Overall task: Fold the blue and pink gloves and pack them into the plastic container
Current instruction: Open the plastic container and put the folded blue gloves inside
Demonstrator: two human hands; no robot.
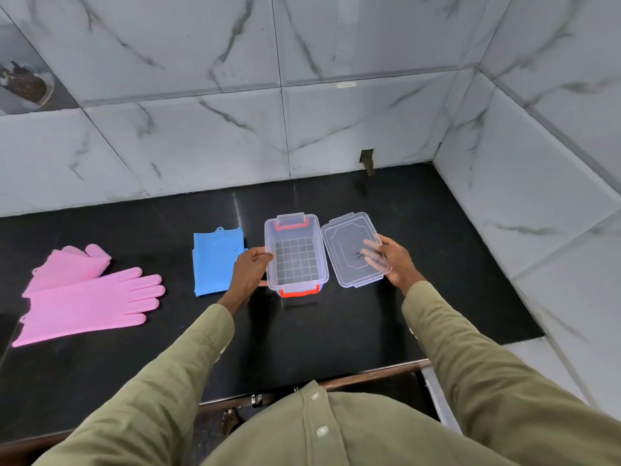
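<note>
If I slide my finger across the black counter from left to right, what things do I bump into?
Pink gloves → blue glove → left hand → container → lid → right hand.

The plastic container point(296, 255) stands open at the top with nothing inside, flanked closely by the left hand point(248, 269) on its left wall and the lid point(356, 249), held by the right hand point(391, 262), just beside its right. The folded blue gloves point(216, 260) lie just left of that hand, the pink gloves point(87, 294) well apart, with bare black counter point(319, 331) between and in front.
</note>
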